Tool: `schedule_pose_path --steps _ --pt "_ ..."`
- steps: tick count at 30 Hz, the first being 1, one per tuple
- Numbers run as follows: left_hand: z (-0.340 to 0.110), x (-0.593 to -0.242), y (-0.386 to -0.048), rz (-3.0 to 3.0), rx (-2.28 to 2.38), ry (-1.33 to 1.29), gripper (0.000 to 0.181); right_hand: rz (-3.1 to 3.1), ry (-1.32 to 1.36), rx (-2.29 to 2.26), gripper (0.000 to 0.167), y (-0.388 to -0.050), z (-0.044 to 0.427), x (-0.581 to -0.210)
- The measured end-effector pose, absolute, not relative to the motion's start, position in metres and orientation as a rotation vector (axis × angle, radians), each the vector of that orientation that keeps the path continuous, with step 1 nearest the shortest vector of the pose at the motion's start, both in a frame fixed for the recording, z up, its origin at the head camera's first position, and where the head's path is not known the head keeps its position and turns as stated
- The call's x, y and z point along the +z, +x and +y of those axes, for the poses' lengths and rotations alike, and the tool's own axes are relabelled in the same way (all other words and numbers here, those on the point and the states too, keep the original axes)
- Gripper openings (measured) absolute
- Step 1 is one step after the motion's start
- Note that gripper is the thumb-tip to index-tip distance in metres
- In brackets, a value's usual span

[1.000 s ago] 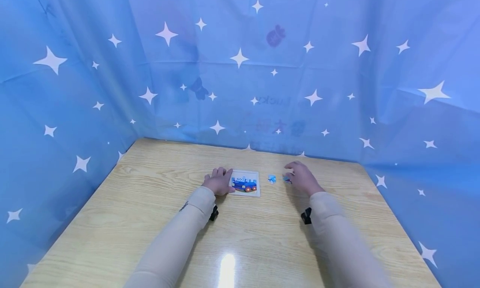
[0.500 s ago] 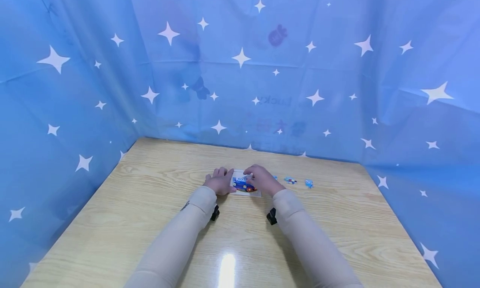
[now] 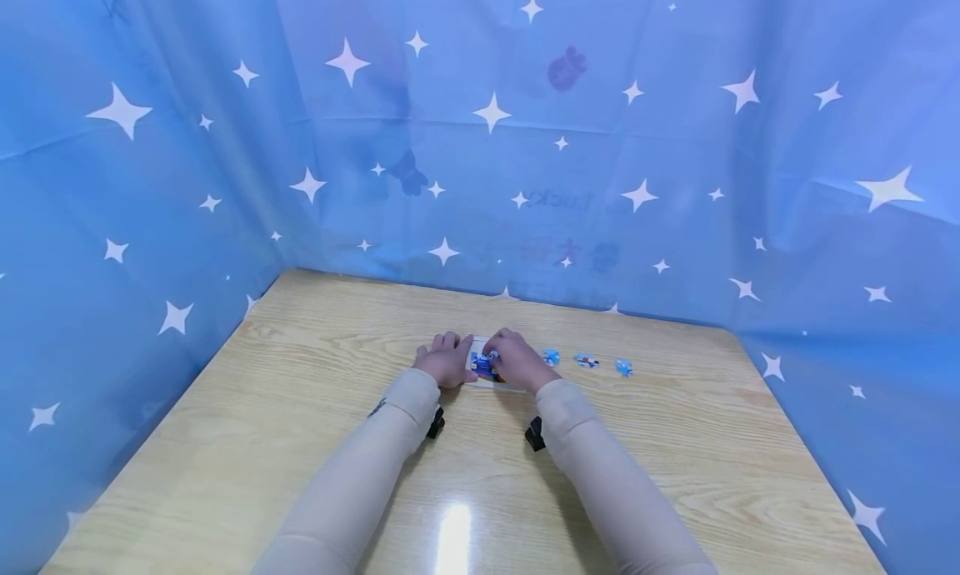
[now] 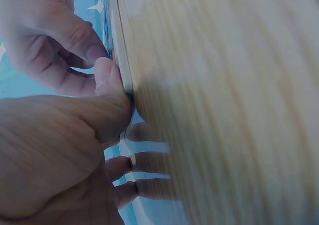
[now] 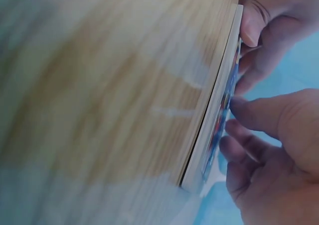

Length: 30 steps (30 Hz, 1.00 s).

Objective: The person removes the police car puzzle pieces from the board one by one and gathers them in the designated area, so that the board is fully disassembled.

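A flat white-bordered board (image 3: 512, 387) with a blue vehicle picture (image 3: 483, 367) lies on the table. My left hand (image 3: 444, 363) touches the board's left side, thumb bent against its edge and the other fingers spread along the table in the left wrist view. Over the picture is my right hand (image 3: 517, 362), its thumb on the surface and its fingers bent in the right wrist view; no piece shows between them. Right of the board lie separate pieces: a blue one (image 3: 551, 357), a multicoloured one (image 3: 587, 360) and another blue one (image 3: 624, 367).
The wooden table (image 3: 375, 325) stands against a blue curtain (image 3: 600, 158) with white stars at the back and sides. Bright light reflects off the table (image 3: 453, 533) between the forearms.
My right hand has moved left from the pieces onto the picture, uncovering the pieces at the right. My left hand has stayed at the board's left side.
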<state>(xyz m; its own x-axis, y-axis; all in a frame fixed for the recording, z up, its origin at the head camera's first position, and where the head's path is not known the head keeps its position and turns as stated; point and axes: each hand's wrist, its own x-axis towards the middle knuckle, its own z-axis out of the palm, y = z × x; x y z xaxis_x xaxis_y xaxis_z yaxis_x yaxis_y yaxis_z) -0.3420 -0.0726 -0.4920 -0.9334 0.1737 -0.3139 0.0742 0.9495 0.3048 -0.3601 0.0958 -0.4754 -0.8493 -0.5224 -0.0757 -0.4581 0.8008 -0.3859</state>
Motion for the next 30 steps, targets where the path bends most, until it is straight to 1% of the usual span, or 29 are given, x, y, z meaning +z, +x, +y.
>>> schedule_pose_path --steps 8,12,15,17,19,24,30 --pt "-0.072 -0.494 -0.349 2.776 0.390 0.179 0.079 2.837 -0.737 -0.557 0.021 -0.362 0.093 -0.473" --pt "-0.072 -0.484 -0.340 2.777 0.392 0.191 0.080 2.844 -0.727 -0.570 0.025 -0.361 0.093 -0.473" --pt "-0.072 -0.479 -0.334 2.796 0.395 0.197 0.079 2.847 -0.723 -0.579 0.032 -0.359 0.092 -0.472" --pt "-0.071 -0.477 -0.331 2.803 0.411 0.193 0.076 2.844 -0.719 -0.577 0.037 -0.358 0.092 -0.472" --pt "-0.070 -0.480 -0.332 2.805 0.429 0.183 0.069 2.834 -0.699 -0.579 0.041 -0.357 0.092 -0.472" --pt "-0.069 -0.489 -0.338 2.796 0.451 0.193 0.051 2.811 -0.676 -0.597 0.038 -0.357 0.092 -0.473" --pt "-0.069 -0.474 -0.327 2.800 0.483 0.206 0.049 2.851 -0.688 -0.545 0.032 -0.355 0.098 -0.473"
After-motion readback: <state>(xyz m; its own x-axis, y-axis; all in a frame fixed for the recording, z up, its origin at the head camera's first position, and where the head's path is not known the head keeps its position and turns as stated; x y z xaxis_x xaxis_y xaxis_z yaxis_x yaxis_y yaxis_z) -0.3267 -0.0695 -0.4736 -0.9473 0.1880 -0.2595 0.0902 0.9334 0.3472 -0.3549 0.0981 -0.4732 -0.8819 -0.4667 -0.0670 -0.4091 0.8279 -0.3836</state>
